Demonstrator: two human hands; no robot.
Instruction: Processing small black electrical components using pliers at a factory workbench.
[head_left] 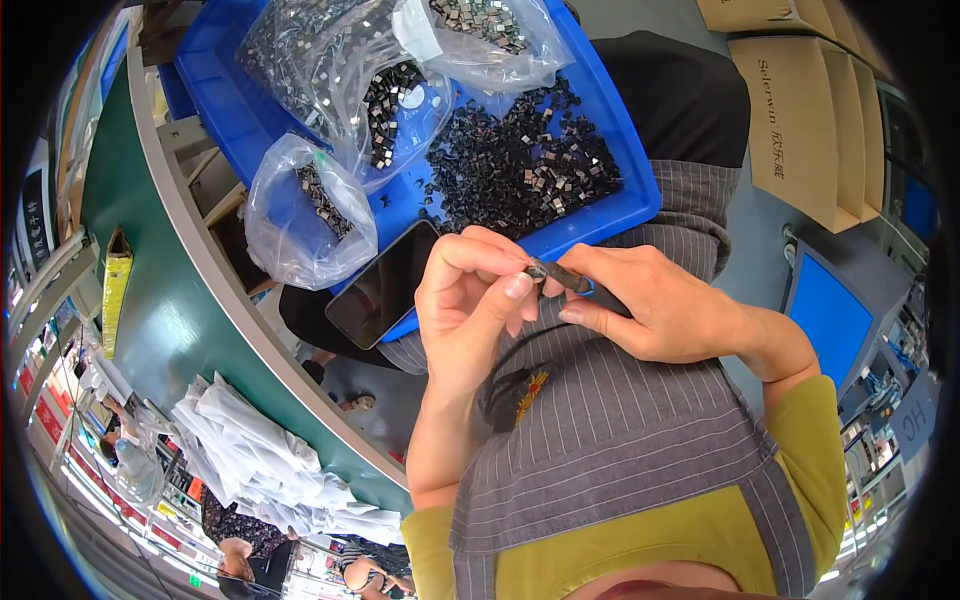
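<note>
My left hand (465, 310) pinches a small dark metallic piece (535, 272) between thumb and forefinger. My right hand (650, 305) is closed round small pliers (608, 298) with dark handles and a bit of blue. Their tip meets the piece at my left fingertips. Just beyond both hands, a blue plastic bin (640, 195) rests over my lap. Inside it lies a loose heap of tiny black and silvery parts (525, 160). Several clear plastic bags (310, 215) of similar square parts also lie in the bin. A dark phone (380, 285) leans at its near left corner.
A green-topped table (150, 210) with a grey edge curves along my left. On it are a yellow carton (116, 295) and a pile of white bags (260, 450). Brown cardboard boxes (810, 130) and a blue panel (830, 310) stand to the right. Other people are at lower left.
</note>
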